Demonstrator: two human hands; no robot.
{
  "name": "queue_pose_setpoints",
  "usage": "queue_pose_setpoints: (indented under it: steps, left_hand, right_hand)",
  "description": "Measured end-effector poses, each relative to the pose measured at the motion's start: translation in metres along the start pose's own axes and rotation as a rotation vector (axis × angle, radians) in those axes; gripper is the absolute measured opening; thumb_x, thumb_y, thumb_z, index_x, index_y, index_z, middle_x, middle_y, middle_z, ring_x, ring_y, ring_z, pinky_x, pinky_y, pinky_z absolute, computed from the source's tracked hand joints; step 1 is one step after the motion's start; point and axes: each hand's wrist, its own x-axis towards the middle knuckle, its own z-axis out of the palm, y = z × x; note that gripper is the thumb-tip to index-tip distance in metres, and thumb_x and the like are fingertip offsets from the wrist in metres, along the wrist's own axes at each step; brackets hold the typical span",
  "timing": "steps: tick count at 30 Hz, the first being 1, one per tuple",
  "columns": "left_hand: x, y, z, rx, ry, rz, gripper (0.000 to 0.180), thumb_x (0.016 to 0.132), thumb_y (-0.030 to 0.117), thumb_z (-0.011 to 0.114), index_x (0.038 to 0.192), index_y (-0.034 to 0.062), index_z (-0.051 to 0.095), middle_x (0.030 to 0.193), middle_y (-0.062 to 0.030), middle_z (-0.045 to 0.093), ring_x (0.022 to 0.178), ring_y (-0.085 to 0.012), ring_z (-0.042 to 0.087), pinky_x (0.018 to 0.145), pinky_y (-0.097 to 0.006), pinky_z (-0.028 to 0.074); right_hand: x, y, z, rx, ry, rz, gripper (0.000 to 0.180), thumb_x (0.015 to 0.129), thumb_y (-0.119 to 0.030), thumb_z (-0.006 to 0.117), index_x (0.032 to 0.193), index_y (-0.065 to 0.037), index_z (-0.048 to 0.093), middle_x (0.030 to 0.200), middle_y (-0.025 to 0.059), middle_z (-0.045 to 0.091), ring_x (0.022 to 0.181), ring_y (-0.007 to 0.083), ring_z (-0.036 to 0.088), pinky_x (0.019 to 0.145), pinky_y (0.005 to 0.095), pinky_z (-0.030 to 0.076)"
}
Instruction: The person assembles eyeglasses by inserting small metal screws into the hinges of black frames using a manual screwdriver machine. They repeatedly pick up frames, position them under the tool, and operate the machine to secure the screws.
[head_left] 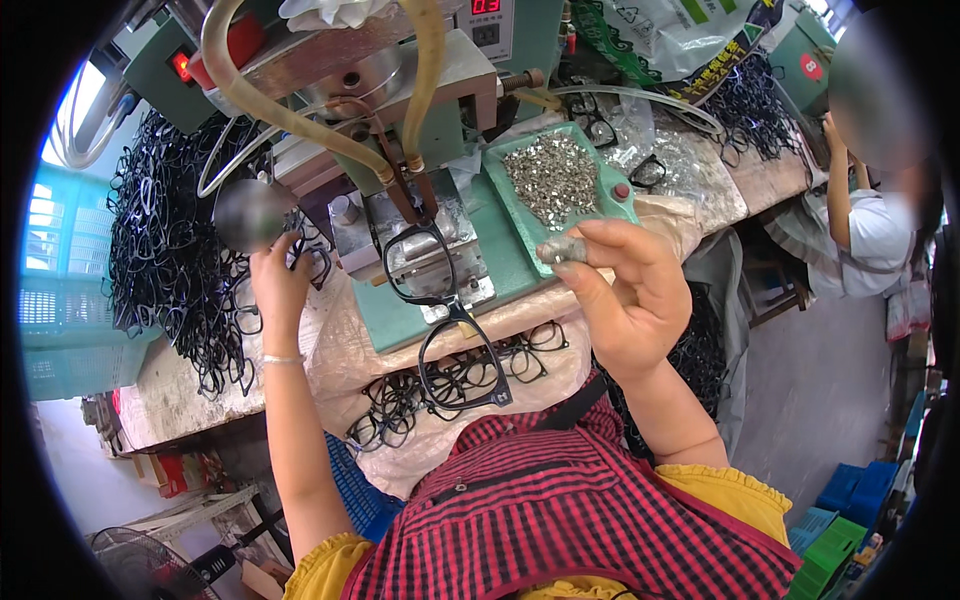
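A black eyeglass frame (453, 292) sits at the press machine's metal fixture (480, 290); one rim lies over the fixture and the other hangs past its front edge. At the left pile, my left hand (277, 280) is closed on another black eyeglass frame (298, 252); a blurred patch hides part of its fingertips. My right hand (635, 310) is raised in front of the green tray (618, 208), thumb and forefinger pinched around a small greyish piece (565, 250) whose kind I cannot make out. Small shiny metal parts (550, 175) fill the tray.
Two copper-coloured electrode arms (412, 195) with thick hoses (425, 80) come down over the fixture. Eyeglass frames are heaped at left (170, 230) and on the plastic-covered front edge (400, 395). A co-worker (870, 220) is at the far right. Blue baskets (75, 300) stand at left.
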Motion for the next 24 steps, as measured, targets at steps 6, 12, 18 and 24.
queue_pose_setpoints:
  steps: [6,12,18,24]
  left_hand:
    - [-0.005,0.008,0.016,0.002,0.032,-0.007,0.017,0.078,0.012,0.072,0.094,0.0065,0.068,0.099,-0.0142,0.062,0.096,-0.0371,0.059,0.084,-0.044,0.048]
    - [-0.005,-0.007,0.000,-0.113,0.188,0.068,0.012,0.095,0.011,0.063,0.099,0.0002,0.067,0.096,-0.0138,0.068,0.085,-0.0362,0.063,0.075,-0.041,0.051]
    - [-0.060,-0.013,-0.039,-0.690,0.421,-0.266,0.020,0.105,0.015,0.056,0.113,-0.0011,0.062,0.101,-0.0044,0.067,0.087,-0.0078,0.060,0.078,-0.021,0.050]
    - [-0.088,0.017,-0.086,-0.892,0.658,-0.472,0.022,0.105,0.019,0.055,0.109,-0.0007,0.065,0.108,-0.0116,0.070,0.088,-0.0164,0.066,0.076,-0.028,0.055]
  right_hand:
    - [0.037,0.050,-0.011,-0.315,-0.005,0.047,0.015,0.084,-0.005,0.072,0.099,-0.001,0.072,0.094,0.0111,0.073,0.087,0.0228,0.070,0.077,0.0334,0.054]
    - [0.094,0.094,0.049,-0.502,-0.198,-0.044,0.018,0.083,-0.011,0.068,0.100,-0.007,0.075,0.092,0.0142,0.073,0.089,0.0347,0.068,0.080,0.0419,0.054]
    - [0.080,0.077,0.006,-0.561,-0.018,-0.017,0.016,0.085,-0.011,0.067,0.098,-0.008,0.076,0.094,0.0147,0.073,0.090,0.0339,0.069,0.080,0.0414,0.054]
    - [0.015,0.072,-0.045,-0.842,-0.210,0.240,0.011,0.079,-0.014,0.072,0.088,-0.008,0.076,0.087,0.0116,0.069,0.091,0.0329,0.065,0.082,0.0418,0.051]
